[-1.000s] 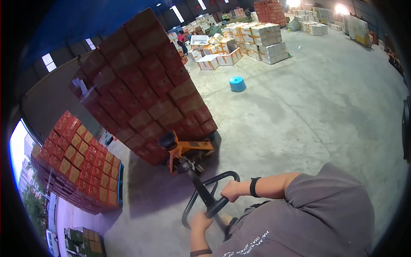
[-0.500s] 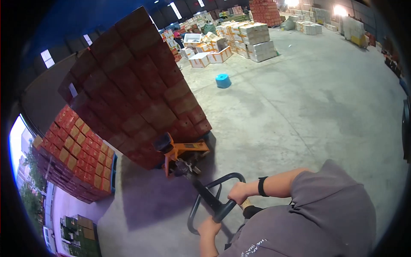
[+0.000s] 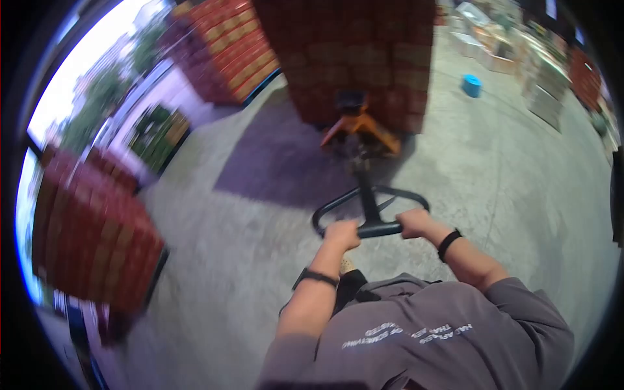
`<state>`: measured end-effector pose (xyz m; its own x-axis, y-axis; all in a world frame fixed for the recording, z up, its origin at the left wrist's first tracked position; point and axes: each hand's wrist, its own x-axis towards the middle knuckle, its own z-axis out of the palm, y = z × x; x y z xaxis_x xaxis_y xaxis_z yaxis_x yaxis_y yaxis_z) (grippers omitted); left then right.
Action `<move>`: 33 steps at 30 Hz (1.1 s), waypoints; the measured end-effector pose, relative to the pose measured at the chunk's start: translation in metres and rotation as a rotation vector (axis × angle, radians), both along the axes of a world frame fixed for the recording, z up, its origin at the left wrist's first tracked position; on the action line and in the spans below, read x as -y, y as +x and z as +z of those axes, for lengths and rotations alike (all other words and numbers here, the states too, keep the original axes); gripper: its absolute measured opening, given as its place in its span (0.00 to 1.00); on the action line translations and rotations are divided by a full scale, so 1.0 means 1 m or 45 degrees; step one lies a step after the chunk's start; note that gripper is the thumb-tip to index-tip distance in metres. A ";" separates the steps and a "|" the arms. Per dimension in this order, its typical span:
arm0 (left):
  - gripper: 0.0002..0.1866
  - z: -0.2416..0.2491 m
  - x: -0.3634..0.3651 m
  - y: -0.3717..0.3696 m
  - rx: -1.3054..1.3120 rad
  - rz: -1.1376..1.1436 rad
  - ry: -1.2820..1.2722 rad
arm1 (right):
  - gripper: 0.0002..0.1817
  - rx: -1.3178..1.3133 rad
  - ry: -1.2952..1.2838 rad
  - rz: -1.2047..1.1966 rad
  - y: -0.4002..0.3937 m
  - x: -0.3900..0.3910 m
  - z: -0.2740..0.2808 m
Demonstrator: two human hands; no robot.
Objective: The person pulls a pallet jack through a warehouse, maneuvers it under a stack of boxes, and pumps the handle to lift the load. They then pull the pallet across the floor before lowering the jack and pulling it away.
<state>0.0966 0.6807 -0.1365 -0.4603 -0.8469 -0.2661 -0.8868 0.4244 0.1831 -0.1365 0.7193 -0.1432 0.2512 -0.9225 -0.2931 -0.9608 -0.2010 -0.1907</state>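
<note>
Pallet jack handle point(image 3: 370, 221): black loop with a crossbar, gripped low in the view just ahead of the person's grey-shirted chest. Left hand point(image 3: 341, 234) is wrapped shut around the crossbar's left end; right hand point(image 3: 415, 223) is wrapped shut around its right end; a dark band is worn on each wrist. Step judged: the loaded jack is being hauled or steered by its tiller. The next move is judged to call for a firm two-handed grip and a steady line, since the load is tall. Orange jack body point(image 3: 359, 127) lies beyond the tiller, tucked under the stack of red-brown cartons point(image 3: 351, 58). Concrete floor point(image 3: 260, 214) is bare around the handle. Another red carton stack point(image 3: 91, 240) stands near left, blurred; more cartons point(image 3: 227, 45) further left. A blue stool point(image 3: 472, 84) sits far right, apart from the jack.
</note>
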 end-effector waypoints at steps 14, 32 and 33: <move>0.14 0.023 -0.266 0.050 -0.065 -0.055 0.029 | 0.13 -0.023 0.009 -0.014 0.050 -0.261 0.020; 0.13 0.041 -0.587 0.084 -0.002 -0.011 0.057 | 0.13 -0.043 0.096 0.073 0.081 -0.572 0.031; 0.14 0.042 -0.606 0.086 -0.005 -0.014 0.054 | 0.13 -0.044 0.105 0.070 0.084 -0.589 0.033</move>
<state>0.1822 1.2864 -0.0949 -0.4709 -0.8296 -0.3001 -0.8812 0.4261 0.2049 -0.0529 1.3081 -0.1105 0.2890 -0.8801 -0.3766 -0.9552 -0.2386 -0.1754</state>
